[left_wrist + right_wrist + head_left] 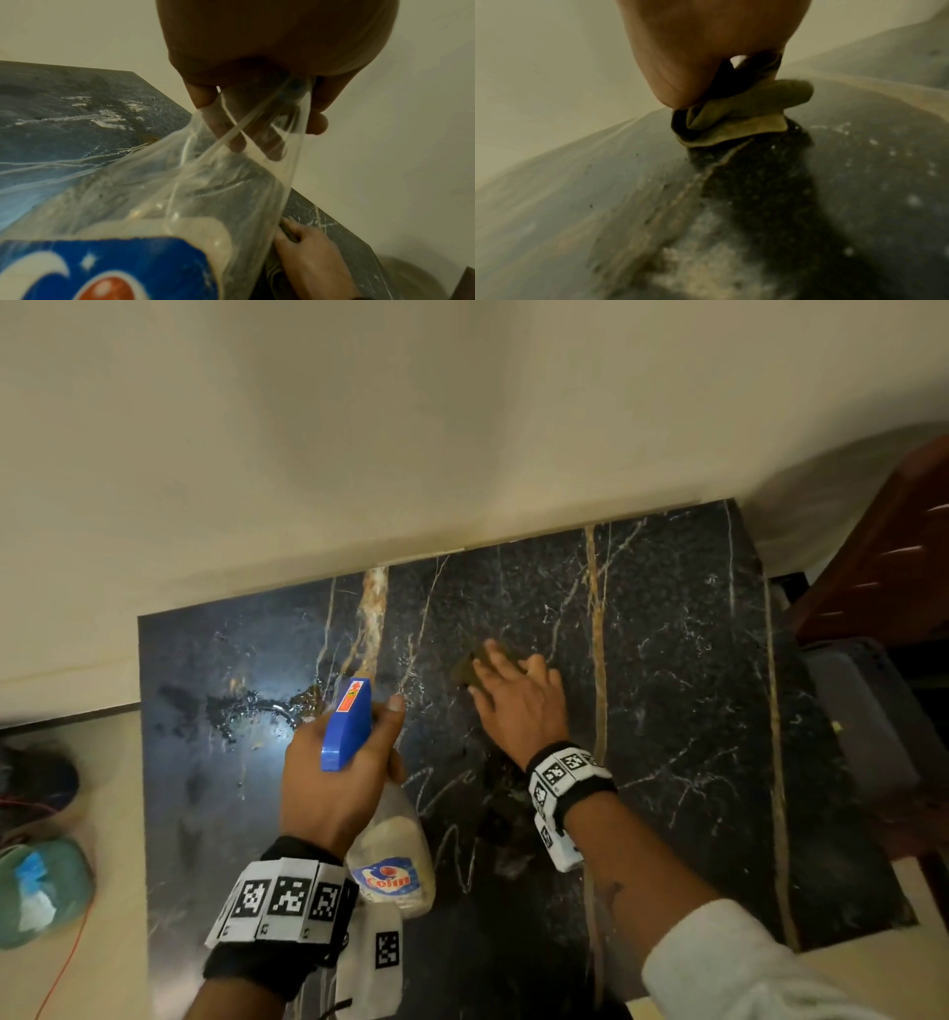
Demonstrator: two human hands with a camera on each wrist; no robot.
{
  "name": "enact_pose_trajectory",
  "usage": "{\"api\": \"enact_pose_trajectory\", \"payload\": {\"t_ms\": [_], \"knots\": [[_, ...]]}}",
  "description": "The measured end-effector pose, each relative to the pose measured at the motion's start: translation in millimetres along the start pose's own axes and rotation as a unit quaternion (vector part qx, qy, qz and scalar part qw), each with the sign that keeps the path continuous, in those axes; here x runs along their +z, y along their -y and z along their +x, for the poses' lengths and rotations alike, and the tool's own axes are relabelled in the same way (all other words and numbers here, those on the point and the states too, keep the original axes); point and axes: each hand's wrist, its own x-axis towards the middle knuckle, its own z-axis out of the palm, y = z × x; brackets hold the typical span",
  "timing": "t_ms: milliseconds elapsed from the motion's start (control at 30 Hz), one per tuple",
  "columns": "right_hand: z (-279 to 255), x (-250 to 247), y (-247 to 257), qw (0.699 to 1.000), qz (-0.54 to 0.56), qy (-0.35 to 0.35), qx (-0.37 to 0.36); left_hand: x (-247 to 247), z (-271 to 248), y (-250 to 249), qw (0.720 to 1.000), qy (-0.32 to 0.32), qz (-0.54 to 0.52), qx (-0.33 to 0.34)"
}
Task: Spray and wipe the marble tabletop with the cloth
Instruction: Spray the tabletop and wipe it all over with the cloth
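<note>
The black marble tabletop with gold and white veins fills the middle of the head view. My left hand grips the neck of a clear spray bottle with a blue trigger head, held above the table's left half. In the left wrist view my fingers curl round the bottle's clear neck. My right hand lies on an olive cloth near the table's middle. The right wrist view has the bunched cloth squeezed under my palm against the marble.
A wet, shiny patch lies on the table's left part. A cream wall runs along the far edge. Dark wooden furniture and a grey bin stand to the right. A teal object and a red wire lie on the floor at left.
</note>
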Motion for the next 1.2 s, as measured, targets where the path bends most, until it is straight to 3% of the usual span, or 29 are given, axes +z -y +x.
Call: {"api": "enact_pose_trajectory", "payload": {"t_ms": [100,133,167,267,300,333,433,467,533,633,667,700,800,833,867,967,1033,1067,1167,1200], "knots": [[-11,-1,-4,0.981,0.039,-0.034,0.189,-2,-7,2,1.0,0.002,0.002,0.004],[-15,-1,6,0.977,0.048,-0.029,0.208,-2,-11,3,1.0,-0.002,0.004,0.003],[-18,0,14,0.981,0.049,-0.018,0.187,-1,-13,4,1.0,-0.005,0.007,0.001],[-30,-1,14,1.0,0.004,0.007,0.007,3,-23,8,1.0,0.006,0.015,-0.006],[-30,-1,3,1.0,-0.011,0.011,-0.015,5,-27,8,1.0,0.012,0.013,-0.008],[-28,-1,-6,1.0,-0.011,0.009,0.006,5,-29,9,1.0,0.014,0.013,-0.01],[-28,-1,-3,0.98,0.048,-0.024,0.19,3,-34,10,1.0,0.012,0.003,-0.016],[-26,0,8,0.973,0.061,-0.022,0.22,1,-36,10,1.0,0.007,-0.002,-0.019],[-23,0,23,0.981,0.06,-0.012,0.182,0,-40,8,1.0,0.005,-0.004,-0.019],[-18,-2,11,1.0,0.008,0.012,0.007,0,-46,5,1.0,0.014,0.005,-0.009],[-13,-3,2,1.0,-0.001,0.011,-0.011,-1,-47,5,1.0,0.016,0.008,-0.006],[-7,-5,-3,1.0,0.001,0.001,0.005,-1,-47,4,1.0,0.017,0.014,-0.002],[8,-9,9,0.988,0.053,-0.015,0.146,-1,-46,3,1.0,0.012,0.028,-0.003],[12,-11,17,0.986,0.063,-0.01,0.156,0,-45,2,1.0,0.009,0.027,-0.007],[13,-11,25,0.991,0.05,-0.001,0.126,-1,-45,2,0.999,0.006,0.03,-0.011],[16,-13,22,0.997,-0.018,0.02,-0.075,1,-42,-1,0.999,0.008,0.027,-0.015],[29,-16,7,0.993,-0.025,0.03,-0.114,2,-38,-1,0.999,0.015,0.029,-0.013],[35,-17,2,0.996,-0.02,0.021,-0.083,2,-36,-1,0.999,0.018,0.031,-0.012],[46,-15,11,0.993,0.043,-0.02,0.105,3,-27,-4,0.999,0.01,0.033,-0.013],[49,-13,20,0.991,0.051,-0.02,0.124,3,-23,-4,0.999,0.003,0.033,-0.014]]}}
